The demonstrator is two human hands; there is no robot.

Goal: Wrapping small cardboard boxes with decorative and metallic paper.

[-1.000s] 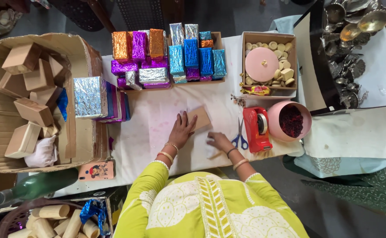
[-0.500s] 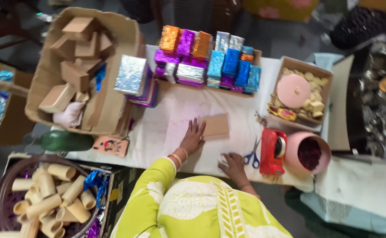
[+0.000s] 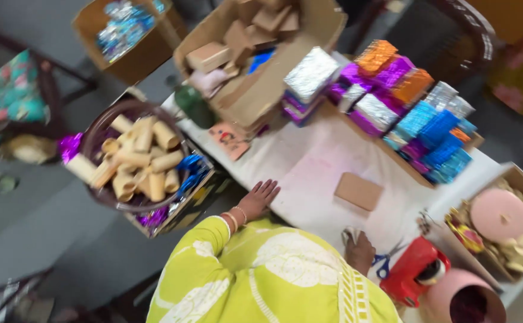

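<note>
On the white table (image 3: 309, 173), her left hand (image 3: 258, 197) lies flat and open — the right hand (image 3: 358, 251) rests near blue scissors (image 3: 384, 263), grip unclear; a brown box (image 3: 358, 191) sits between.

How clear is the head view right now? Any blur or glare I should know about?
Head view: tilted and smeared by motion blur; the left hand and small brown box are soft-edged; the foil-wrapped boxes glint brightly; the right hand is dim; light is otherwise even.
</note>
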